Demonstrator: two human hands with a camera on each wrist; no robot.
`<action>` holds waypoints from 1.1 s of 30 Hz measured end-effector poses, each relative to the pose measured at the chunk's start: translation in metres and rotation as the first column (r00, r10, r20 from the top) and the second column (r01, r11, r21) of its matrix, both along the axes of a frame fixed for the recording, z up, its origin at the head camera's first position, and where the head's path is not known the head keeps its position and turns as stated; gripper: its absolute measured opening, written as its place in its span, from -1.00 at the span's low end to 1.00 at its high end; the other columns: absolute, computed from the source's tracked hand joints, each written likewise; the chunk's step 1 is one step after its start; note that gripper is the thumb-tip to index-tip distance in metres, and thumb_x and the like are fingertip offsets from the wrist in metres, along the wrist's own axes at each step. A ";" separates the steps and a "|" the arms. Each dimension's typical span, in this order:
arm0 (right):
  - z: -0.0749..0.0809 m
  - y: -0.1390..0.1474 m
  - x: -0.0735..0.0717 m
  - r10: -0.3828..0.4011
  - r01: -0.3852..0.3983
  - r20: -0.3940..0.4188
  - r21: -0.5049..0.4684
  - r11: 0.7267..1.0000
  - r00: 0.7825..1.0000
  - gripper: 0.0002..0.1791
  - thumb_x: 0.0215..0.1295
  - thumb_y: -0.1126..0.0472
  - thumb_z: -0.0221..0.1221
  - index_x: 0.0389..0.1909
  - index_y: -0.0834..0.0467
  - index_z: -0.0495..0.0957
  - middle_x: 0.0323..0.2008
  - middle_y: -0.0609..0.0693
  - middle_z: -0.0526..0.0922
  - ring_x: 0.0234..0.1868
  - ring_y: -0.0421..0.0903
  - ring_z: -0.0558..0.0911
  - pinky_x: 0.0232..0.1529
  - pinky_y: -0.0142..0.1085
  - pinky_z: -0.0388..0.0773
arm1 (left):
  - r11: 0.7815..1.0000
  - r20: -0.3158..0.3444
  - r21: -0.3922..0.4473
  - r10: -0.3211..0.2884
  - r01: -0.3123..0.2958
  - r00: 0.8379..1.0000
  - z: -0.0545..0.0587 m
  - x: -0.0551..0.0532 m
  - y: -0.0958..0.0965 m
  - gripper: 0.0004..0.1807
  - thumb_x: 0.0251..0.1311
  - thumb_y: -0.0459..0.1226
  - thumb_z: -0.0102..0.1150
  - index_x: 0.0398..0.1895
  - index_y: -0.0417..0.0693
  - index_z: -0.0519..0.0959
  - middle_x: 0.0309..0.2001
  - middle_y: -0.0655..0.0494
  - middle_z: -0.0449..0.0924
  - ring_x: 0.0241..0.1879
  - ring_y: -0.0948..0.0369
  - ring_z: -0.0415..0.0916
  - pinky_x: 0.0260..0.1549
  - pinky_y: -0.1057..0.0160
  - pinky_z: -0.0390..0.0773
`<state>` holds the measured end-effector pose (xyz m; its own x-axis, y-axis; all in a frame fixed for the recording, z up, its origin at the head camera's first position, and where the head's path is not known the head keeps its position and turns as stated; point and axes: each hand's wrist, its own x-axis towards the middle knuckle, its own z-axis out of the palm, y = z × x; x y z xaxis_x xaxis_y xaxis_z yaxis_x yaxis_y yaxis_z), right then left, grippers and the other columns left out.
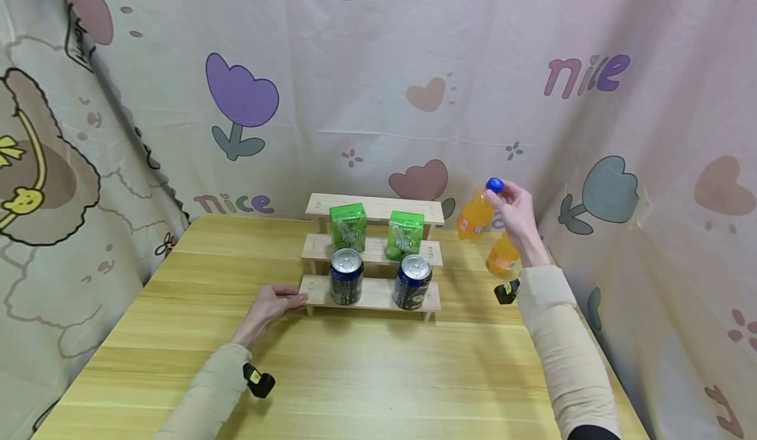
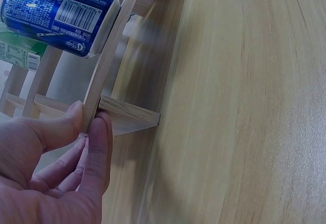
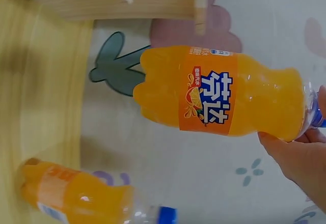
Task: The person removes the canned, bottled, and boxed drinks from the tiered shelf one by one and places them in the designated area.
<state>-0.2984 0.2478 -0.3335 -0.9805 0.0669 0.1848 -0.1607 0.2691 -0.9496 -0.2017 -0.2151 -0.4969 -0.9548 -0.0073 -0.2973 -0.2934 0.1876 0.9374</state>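
My right hand (image 1: 516,213) grips an orange soda bottle (image 1: 475,215) by its blue-capped neck and holds it in the air, right of the wooden shelf's top step. In the right wrist view this bottle (image 3: 209,91) shows its orange label. A second orange soda bottle (image 1: 502,256) stands on the table below, partly hidden by the right arm. With thumb and fingers, my left hand (image 1: 272,307) pinches the left end of the lowest step of the three-step wooden shelf (image 1: 377,291). The left wrist view shows this pinch on the board (image 2: 104,71) close up.
Two green juice cartons (image 1: 347,227) stand on the middle step, and two dark blue cans (image 1: 346,277) on the lowest one. Behind the wooden table (image 1: 378,374) hangs a printed curtain (image 1: 355,85), which also runs along both sides.
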 end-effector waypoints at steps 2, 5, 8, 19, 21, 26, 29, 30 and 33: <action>-0.006 0.002 -0.001 -0.004 0.004 0.023 -0.002 1.000 1.000 -0.48 0.52 0.10 0.09 0.35 0.31 0.35 0.01 -0.18 0.53 0.07 -0.31 0.47 0.55 -0.05 0.30 | 1.000 0.000 0.002 0.002 -0.002 1.000 0.000 0.000 0.000 -0.52 0.27 -0.36 0.31 0.12 -0.59 0.49 -0.25 -0.01 0.79 -0.33 0.34 0.71 -0.21 0.37 0.76; -0.016 0.004 -0.002 -0.008 0.008 0.055 0.001 1.000 0.998 -0.47 0.52 0.06 0.09 0.36 0.27 0.35 -0.01 -0.19 0.54 0.06 -0.26 0.47 0.33 -0.16 0.47 | 1.000 -0.007 0.010 0.002 -0.002 1.000 0.001 0.000 0.000 -0.53 0.27 -0.38 0.30 0.12 -0.62 0.48 -0.25 -0.05 0.78 -0.32 0.30 0.72 -0.19 0.31 0.78; -0.026 0.007 -0.003 -0.013 0.012 0.071 0.010 1.000 0.997 -0.46 0.52 0.03 0.09 0.36 0.25 0.35 0.00 -0.18 0.53 0.07 -0.19 0.47 0.24 -0.16 0.49 | 1.000 -0.017 0.009 -0.007 0.008 1.000 0.002 0.001 0.000 -0.52 0.28 -0.39 0.29 0.11 -0.64 0.46 -0.25 -0.06 0.77 -0.31 0.28 0.72 -0.16 0.27 0.78; -0.061 0.015 -0.008 0.002 -0.002 0.116 -0.001 1.000 0.993 -0.42 0.52 0.08 0.10 0.41 0.30 0.28 0.42 0.31 0.35 0.50 0.17 0.28 0.63 0.04 0.12 | 1.000 -0.014 -0.002 0.002 -0.002 1.000 0.003 0.003 0.001 -0.52 0.27 -0.39 0.31 0.12 -0.62 0.47 -0.22 -0.14 0.77 -0.33 0.30 0.71 -0.18 0.32 0.77; -0.066 0.016 -0.008 0.002 -0.001 0.127 -0.005 1.000 0.992 -0.43 0.53 0.11 0.09 0.41 0.29 0.27 0.42 0.30 0.35 0.51 0.17 0.28 0.63 0.04 0.12 | 1.000 -0.015 -0.006 -0.004 0.004 1.000 0.004 0.003 0.001 -0.51 0.27 -0.38 0.31 0.13 -0.61 0.47 -0.19 -0.18 0.77 -0.32 0.29 0.72 -0.16 0.31 0.77; -0.074 0.016 -0.007 0.000 0.002 0.126 -0.010 1.000 0.992 -0.42 0.52 0.17 0.09 0.44 0.32 0.23 0.45 0.32 0.30 0.54 0.18 0.23 0.63 0.02 0.10 | 1.000 -0.024 -0.025 -0.014 0.013 1.000 0.004 0.004 0.001 -0.51 0.28 -0.37 0.30 0.12 -0.62 0.47 -0.17 -0.22 0.76 -0.31 0.29 0.72 -0.16 0.30 0.77; -0.078 0.016 -0.008 0.004 -0.003 0.114 -0.016 1.000 0.993 -0.40 0.52 0.20 0.09 0.46 0.34 0.19 0.47 0.34 0.26 0.57 0.18 0.18 0.64 0.01 0.08 | 0.999 -0.026 -0.034 -0.009 0.008 1.000 0.004 0.004 0.001 -0.52 0.27 -0.36 0.31 0.11 -0.61 0.48 -0.17 -0.21 0.76 -0.30 0.28 0.72 -0.17 0.32 0.77; -0.080 0.016 -0.008 0.004 -0.003 0.111 -0.015 1.000 0.994 -0.40 0.53 0.20 0.09 0.46 0.35 0.19 0.47 0.34 0.26 0.57 0.19 0.17 0.64 0.01 0.07 | 0.999 -0.026 -0.041 -0.007 0.006 1.000 0.003 0.004 0.001 -0.52 0.27 -0.35 0.31 0.10 -0.61 0.49 -0.17 -0.20 0.77 -0.30 0.28 0.71 -0.18 0.33 0.77; -0.084 0.017 -0.009 0.004 -0.003 0.102 -0.004 1.000 0.995 -0.42 0.53 0.22 0.07 0.45 0.36 0.19 0.46 0.36 0.26 0.56 0.21 0.17 0.65 0.04 0.03 | 0.998 -0.030 -0.056 -0.001 -0.001 1.000 0.002 0.004 0.001 -0.53 0.26 -0.34 0.32 0.08 -0.59 0.52 -0.18 -0.19 0.77 -0.30 0.28 0.71 -0.19 0.33 0.76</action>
<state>-0.3074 0.2644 -0.4176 -0.9945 0.0638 0.0833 -0.0636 0.2649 -0.9622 -0.1978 -0.2142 -0.4948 -0.9634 -0.0230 -0.2673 -0.2648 0.2396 0.9341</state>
